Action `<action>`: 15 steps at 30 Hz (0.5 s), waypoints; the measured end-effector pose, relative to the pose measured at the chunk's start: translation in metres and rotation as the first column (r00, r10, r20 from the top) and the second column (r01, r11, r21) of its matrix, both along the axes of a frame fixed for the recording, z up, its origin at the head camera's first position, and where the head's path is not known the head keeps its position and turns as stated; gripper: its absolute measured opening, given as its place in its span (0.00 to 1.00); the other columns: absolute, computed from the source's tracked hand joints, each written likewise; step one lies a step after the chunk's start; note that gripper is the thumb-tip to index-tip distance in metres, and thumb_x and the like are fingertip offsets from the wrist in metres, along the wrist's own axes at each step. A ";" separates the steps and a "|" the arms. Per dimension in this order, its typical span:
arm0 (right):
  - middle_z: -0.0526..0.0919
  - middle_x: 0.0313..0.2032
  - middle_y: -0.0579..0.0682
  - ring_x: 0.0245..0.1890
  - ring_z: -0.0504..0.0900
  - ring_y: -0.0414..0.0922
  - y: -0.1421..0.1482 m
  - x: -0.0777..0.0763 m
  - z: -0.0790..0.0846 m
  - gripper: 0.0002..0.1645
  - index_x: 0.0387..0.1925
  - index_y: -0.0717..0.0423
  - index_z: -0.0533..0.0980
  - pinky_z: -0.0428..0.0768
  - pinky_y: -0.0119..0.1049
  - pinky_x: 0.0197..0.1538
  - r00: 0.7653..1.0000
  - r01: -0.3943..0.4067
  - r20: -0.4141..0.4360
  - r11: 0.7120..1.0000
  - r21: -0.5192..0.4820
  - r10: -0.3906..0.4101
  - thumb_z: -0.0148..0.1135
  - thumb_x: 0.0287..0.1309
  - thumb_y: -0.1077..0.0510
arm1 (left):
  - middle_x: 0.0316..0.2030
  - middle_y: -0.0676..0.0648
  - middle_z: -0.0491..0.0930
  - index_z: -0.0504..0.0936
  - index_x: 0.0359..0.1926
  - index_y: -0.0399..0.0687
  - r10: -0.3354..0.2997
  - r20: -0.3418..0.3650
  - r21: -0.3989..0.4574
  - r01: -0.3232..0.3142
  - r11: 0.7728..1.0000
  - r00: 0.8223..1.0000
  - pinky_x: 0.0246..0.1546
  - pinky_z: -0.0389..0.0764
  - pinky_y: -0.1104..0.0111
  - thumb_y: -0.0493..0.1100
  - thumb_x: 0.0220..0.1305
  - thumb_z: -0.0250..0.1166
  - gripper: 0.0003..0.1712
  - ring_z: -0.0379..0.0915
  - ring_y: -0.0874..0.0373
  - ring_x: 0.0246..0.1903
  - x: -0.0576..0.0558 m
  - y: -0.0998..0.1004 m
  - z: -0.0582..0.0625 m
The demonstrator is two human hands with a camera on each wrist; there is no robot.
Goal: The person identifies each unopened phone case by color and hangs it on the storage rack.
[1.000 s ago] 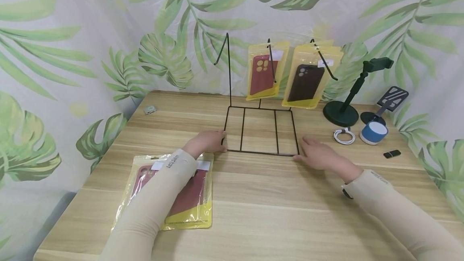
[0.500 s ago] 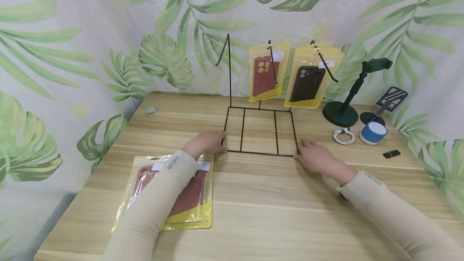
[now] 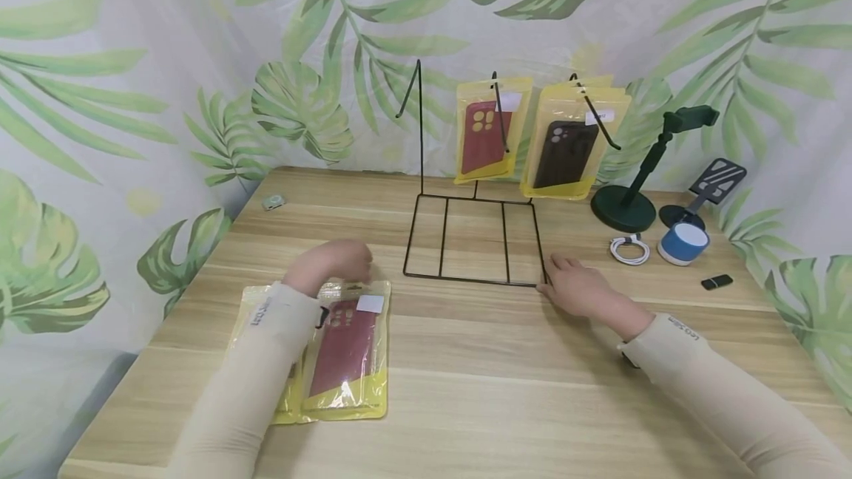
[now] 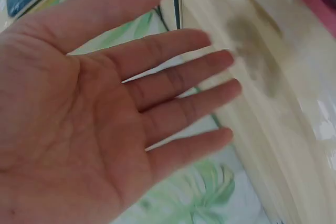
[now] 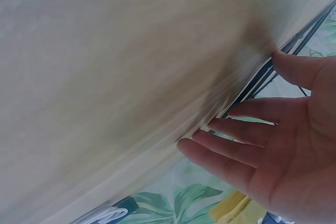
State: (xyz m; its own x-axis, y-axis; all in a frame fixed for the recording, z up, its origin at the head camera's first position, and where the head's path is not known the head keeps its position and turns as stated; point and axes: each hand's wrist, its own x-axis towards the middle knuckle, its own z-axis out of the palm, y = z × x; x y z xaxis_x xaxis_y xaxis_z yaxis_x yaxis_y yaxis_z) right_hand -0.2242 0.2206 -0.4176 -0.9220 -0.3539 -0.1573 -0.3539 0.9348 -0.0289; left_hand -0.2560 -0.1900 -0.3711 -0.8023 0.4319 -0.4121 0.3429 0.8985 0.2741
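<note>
**Off the wire rack [image 3: 474, 280] at left, touching it at right**

At left, a half-covered packet [image 3: 290, 401] under the sleeve. Just beyond, a change within the last half second: away from the rack's front left corner with the left hand [image 3: 339, 261], now above the packets' upper edges, fingers straight and parted, nothing held. Better exposed as a result: the lying packet [image 3: 346, 346], flat on the table [image 3: 466, 390]. Farther right, unchanged: right hand [image 3: 577, 287] at the front right corner, fingers nearly straight, touching rather than wrapped round. By judgement, steadying of the rack from one side only, and a left hand free beside the packets.

As for materials, from the left: glossy, creased film, yellow at the foot, round a wine-red case with camera holes. Then thin black wire, bent into a barred rectangle with slanting hooks, bare at left. On the middle hook, a hanging packet [image 3: 481, 146] with red case; on the right hook, stacked packets [image 3: 564, 154], dark case foremost. Beyond, a round-based green stand [image 3: 622, 209], a coiled white cable [image 3: 629, 262], a squat blue cylinder [image 3: 683, 246]. Beneath everything, pale, streaked wood grain.
</note>
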 end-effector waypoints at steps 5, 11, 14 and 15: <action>0.65 0.68 0.71 0.67 0.66 0.68 0.000 0.000 0.000 0.36 0.71 0.67 0.62 0.73 0.65 0.62 1.000 -0.007 0.005 1.000 -0.009 0.007 0.50 0.74 0.47 | 0.15 0.56 0.55 0.61 0.15 0.53 0.031 -0.010 0.001 -0.031 1.000 0.999 0.19 0.57 0.73 0.31 0.47 0.60 0.18 0.48 0.62 0.17 0.016 -0.024 0.003; 0.65 0.68 0.71 0.67 0.67 0.69 0.002 -0.001 -0.002 0.34 0.71 0.64 0.63 0.73 0.66 0.60 1.000 -0.013 0.006 1.000 -0.007 0.013 0.50 0.73 0.46 | 0.26 0.50 0.73 0.77 0.29 0.43 0.042 -0.110 -0.019 -0.044 0.999 0.993 0.26 0.68 0.69 0.27 0.43 0.57 0.11 0.64 0.56 0.26 0.031 -0.034 -0.002; 0.66 0.68 0.70 0.67 0.67 0.69 0.002 -0.002 -0.003 0.34 0.71 0.64 0.63 0.73 0.66 0.60 1.000 -0.013 0.001 1.000 -0.007 0.013 0.50 0.73 0.46 | 0.23 0.50 0.73 0.76 0.25 0.44 0.028 -0.172 -0.013 -0.030 0.999 0.985 0.27 0.69 0.68 0.27 0.42 0.56 0.10 0.65 0.56 0.26 0.032 -0.035 -0.007; 0.66 0.68 0.70 0.67 0.67 0.69 0.002 -0.002 -0.003 0.34 0.71 0.64 0.63 0.74 0.66 0.60 1.000 -0.013 -0.002 1.000 -0.007 0.013 0.50 0.73 0.46 | 0.20 0.51 0.70 0.74 0.22 0.46 0.027 -0.187 -0.006 -0.028 1.000 0.982 0.25 0.68 0.68 0.27 0.42 0.56 0.09 0.63 0.56 0.24 0.032 -0.035 -0.009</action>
